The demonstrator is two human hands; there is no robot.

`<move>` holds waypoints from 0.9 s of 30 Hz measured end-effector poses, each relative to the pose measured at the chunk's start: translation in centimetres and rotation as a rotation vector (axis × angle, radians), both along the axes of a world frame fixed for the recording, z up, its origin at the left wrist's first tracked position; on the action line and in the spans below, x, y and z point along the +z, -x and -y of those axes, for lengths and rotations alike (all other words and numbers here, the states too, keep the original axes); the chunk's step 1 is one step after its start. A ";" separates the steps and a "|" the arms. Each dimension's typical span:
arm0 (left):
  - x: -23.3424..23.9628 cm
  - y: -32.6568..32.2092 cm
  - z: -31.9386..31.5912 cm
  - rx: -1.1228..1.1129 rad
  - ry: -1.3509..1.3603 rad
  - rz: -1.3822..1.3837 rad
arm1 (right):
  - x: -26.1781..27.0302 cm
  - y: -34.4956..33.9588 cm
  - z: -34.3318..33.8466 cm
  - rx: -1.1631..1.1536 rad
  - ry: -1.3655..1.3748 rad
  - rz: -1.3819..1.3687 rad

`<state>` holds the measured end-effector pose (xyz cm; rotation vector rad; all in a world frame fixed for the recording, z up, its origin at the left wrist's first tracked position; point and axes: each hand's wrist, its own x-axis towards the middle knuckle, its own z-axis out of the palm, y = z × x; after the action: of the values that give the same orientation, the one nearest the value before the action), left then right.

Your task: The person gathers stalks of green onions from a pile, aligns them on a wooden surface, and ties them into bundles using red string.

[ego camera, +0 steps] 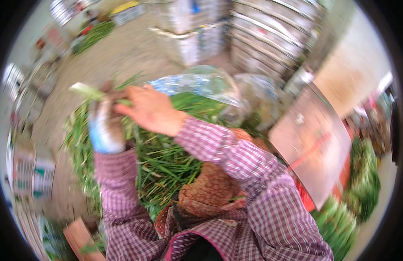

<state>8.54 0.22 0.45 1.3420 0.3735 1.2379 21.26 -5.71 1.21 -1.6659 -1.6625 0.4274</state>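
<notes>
My left hand (pixel 107 125), in a white and blue covering with darkened fingers, holds a bundle of green stalks (pixel 90 92). The pale cut-looking ends point to the upper left. My right hand (pixel 152 107) is bare and reaches across to the same bundle. Its thumb and fingers close on the green part beside the left fingers; blur hides the exact grip. Beneath both hands spreads a large heap of long green leaves and stalks (pixel 165 169), some of them yellowed. Further greens (pixel 195 106) lie at its far side, against a clear plastic bag (pixel 201 83).
A pinkish board (pixel 312 146) with a red strap stands at the right, near bundled greens (pixel 335 225). Stacked crates or boxes (pixel 263 36) rise at the back. Another pile of greens (pixel 95 37) lies on the floor (pixel 133 49). Printed cartons (pixel 33 169) line the left.
</notes>
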 end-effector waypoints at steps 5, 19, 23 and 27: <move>2.6 -2.6 0.6 -0.435 -0.031 0.483 | 0.7 -2.7 3.6 -0.035 -0.503 -0.097; -9.4 -8.8 -1.1 -0.442 0.202 -0.074 | 7.0 -19.7 38.3 -1.059 -0.001 1.013; -9.1 -11.7 3.4 -0.429 0.136 -0.295 | -2.5 -21.2 47.4 -1.317 0.174 0.701; -4.7 -15.6 8.7 -0.527 -0.253 -0.492 | -7.4 -20.1 50.6 -1.389 0.146 0.550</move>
<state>24.15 -8.45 -4.21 1.8215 0.1816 0.5199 41.36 -56.29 -6.21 -2.6966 -0.4111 -0.6501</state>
